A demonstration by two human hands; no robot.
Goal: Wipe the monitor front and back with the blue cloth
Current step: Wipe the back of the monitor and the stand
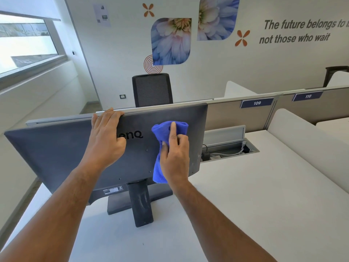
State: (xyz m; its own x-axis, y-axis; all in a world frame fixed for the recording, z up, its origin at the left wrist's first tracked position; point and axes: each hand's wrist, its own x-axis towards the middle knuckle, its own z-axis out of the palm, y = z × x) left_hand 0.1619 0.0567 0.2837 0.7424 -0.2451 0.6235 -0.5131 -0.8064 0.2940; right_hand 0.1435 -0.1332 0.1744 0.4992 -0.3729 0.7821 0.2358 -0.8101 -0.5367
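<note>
The BenQ monitor stands with its dark back panel toward the camera, so its screen side is hidden. The left hand covers the first letter of the raised logo, and the small label near the bottom edge of the panel is too fine to read. The monitor's stand rests on the white counter, its neck streaked with pale smudges. Behind the top edge, only the backrest of a black mesh office chair shows.

The blue cloth lies bunched against the right half of the back panel, hanging down to just above the stand. The right hand presses it flat to the panel: the index finger points straight up over the top fold, the other fingers curl together around the cloth's right side, and the lower end of the cloth trails out below the palm.

The left hand rests on the panel's upper middle, its fingers close together and hooked over the top edge, the thumb lying against the panel by the logo. Both forearms reach up from the bottom of the frame, bare, converging on the monitor.
</note>
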